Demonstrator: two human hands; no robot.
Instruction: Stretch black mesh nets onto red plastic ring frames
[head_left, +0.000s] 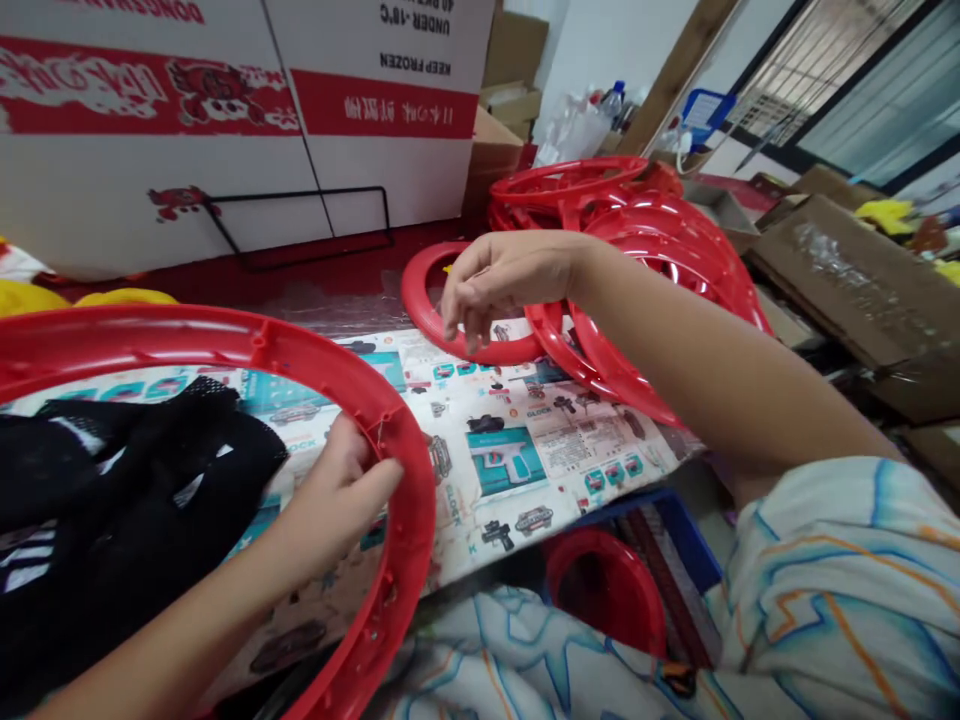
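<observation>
My left hand [341,495] grips the inner right edge of a large red plastic ring [414,480], its thumb lying across the rim. Small ribs and tabs run around the ring's underside. Within its opening, a bunched black mesh cloth [202,470] with white stripes lies on the table. My right hand [510,280] hangs in the air with loosely bent fingers and nothing visible in them. Just beneath it is a smaller red ring [421,285], partly hidden by the hand. A pile of red plastic rings [705,250] stands behind my right forearm.
Printed sheet [562,440] covers the tabletop. At the back stand a large white and red carton [360,160] and a black wire frame [300,192]. Brown cardboard boxes [847,280] are on the right. Below the table edge, a blue crate [686,540] sits beside a red round part [652,600].
</observation>
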